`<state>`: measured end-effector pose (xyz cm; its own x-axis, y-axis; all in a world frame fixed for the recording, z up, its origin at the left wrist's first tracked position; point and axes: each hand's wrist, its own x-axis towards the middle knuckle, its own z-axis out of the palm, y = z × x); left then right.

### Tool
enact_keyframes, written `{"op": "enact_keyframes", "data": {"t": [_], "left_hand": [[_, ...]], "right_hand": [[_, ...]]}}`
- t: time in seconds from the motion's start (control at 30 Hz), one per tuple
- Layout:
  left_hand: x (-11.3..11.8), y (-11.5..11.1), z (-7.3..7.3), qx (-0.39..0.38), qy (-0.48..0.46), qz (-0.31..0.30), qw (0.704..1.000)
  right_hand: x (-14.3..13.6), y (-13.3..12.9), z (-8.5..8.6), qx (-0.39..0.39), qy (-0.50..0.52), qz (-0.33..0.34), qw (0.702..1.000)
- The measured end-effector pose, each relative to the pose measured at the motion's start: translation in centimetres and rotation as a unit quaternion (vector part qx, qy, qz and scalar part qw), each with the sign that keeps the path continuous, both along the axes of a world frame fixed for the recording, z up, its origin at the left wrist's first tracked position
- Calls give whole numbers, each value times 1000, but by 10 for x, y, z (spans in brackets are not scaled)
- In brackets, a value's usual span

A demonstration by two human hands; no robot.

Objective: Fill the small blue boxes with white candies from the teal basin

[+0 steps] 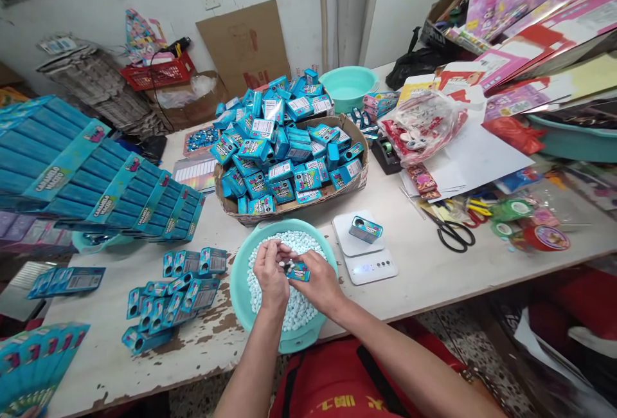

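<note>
Over a turquoise basin of small pale candies, my right hand grips a small blue box near its centre. Beside the box's open end, my left hand has its fingers pinched together around a few pale candies. Another blue box lies on the white scale, just right of the basin. Behind the basin, a cardboard tray is heaped with blue boxes. Several blue boxes with round holes stand in a group on the table, left of the basin.
Stacked blue cartons rise at the left. Scissors, tape rolls and a plastic bag lie to the right. An empty turquoise bowl stands at the back. The table's front edge runs below the scale.
</note>
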<state>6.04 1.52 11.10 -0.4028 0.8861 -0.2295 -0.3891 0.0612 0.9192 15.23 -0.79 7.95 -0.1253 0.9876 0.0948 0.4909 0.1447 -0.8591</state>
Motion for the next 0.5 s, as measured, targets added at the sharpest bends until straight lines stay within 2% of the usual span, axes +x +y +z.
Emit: {"op": "enact_keyframes", "data": {"t": [0.13,0.2,0.23,0.3,0.37,0.4,0.43,0.5], "left_hand": [[-8,2,-1,11,-28,-22,999],[-19,6,-10,19,-10,-12,1000],[-26,10,-19,19,24,3,1000],[-40,17,-44,-1,165,17,986],[-49,22,-74,-31,324,-21,945],[-50,23,-89,-40,373,-50,925],[-49,22,-102,-42,403,-78,911],[-40,14,-121,-34,414,-114,902]], "right_hand": [[1,0,-2,-5,45,-11,999],[3,-1,-2,5,70,-13,997],[5,-2,-2,15,80,-9,997],[8,-4,-4,31,89,-1,996],[13,-6,-5,34,92,-2,995],[15,-6,-4,33,96,-5,995],[17,-7,-3,33,104,-8,994],[22,-7,1,34,125,-10,992]]}}
